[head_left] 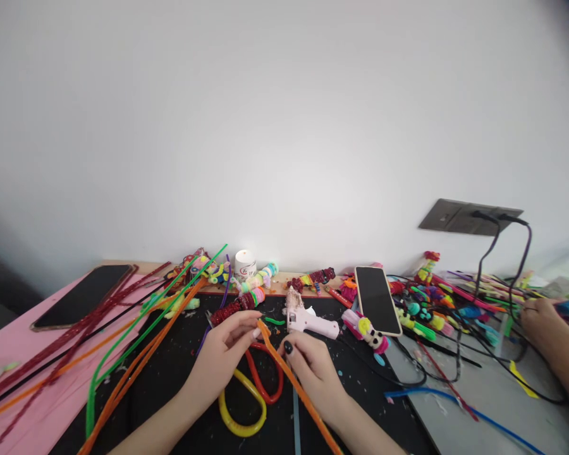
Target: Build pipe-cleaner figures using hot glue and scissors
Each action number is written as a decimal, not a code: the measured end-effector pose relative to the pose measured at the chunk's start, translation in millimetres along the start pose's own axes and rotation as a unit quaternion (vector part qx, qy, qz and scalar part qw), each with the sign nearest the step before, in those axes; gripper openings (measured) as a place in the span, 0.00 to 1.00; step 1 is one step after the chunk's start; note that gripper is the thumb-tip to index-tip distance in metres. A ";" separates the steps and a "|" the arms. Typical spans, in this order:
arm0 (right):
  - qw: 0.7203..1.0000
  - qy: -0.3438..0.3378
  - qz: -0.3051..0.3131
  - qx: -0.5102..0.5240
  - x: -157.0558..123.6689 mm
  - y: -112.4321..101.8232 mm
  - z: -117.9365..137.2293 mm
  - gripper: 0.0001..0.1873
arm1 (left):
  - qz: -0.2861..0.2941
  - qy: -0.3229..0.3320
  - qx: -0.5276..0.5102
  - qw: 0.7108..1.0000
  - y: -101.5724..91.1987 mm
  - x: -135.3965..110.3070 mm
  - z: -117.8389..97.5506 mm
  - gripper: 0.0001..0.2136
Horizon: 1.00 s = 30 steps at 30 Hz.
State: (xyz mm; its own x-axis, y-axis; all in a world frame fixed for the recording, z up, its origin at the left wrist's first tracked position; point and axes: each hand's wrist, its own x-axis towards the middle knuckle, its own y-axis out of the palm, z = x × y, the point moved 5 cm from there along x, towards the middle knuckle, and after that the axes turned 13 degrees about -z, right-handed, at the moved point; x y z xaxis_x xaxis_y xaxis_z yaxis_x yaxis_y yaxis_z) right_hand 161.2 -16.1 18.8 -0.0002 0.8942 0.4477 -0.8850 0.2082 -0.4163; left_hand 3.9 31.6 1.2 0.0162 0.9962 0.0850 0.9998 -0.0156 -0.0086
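My left hand [222, 357] and my right hand [313, 366] both pinch one orange pipe cleaner [289, 379] over the black mat [180, 373]. The left fingers close on its upper end near the mat's middle; the right fingers grip it a little lower, and the stem runs down to the right past my wrist. Under my hands lie a yellow pipe-cleaner loop [239, 411] and a red loop [265, 379]. A pale pink glue gun [310, 321] rests on the mat just beyond my right hand.
Long orange, green and red pipe cleaners [133, 341] fan across the left over a pink sheet [23, 379]. One phone [83, 294] lies far left, another [377, 299] at centre right. Another person's hand [550, 328] works at the right among cables and pipe-cleaner figures. A white jar [245, 262] stands by the wall.
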 end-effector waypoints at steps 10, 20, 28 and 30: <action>0.920 0.014 -0.127 -0.369 16.5 -32.6 -45.8 0.29 | -0.055 -0.165 -0.197 0.965 -6.1 8.6 15.6 0.11; 0.926 0.031 -0.132 -0.352 19.3 -35.3 -52.7 0.24 | -0.041 -0.186 -0.252 0.949 -5.5 10.4 22.2 0.09; 0.960 0.023 -0.167 -0.223 20.2 -36.1 -48.0 0.23 | -0.035 -0.172 -0.229 0.957 -6.2 9.3 20.0 0.10; 0.962 0.028 -0.163 -0.218 19.3 -34.9 -49.1 0.23 | -0.035 -0.170 -0.227 0.958 -5.6 9.3 19.8 0.09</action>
State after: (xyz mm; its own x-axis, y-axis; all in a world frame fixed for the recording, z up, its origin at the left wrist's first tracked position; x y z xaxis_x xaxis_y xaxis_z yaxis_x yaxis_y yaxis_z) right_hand 215.0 13.3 3.1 0.2789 0.7708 0.5728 -0.5548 0.6162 -0.5590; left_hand -1.7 42.7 -17.7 0.0228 0.9654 -0.2599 0.9001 0.0933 0.4255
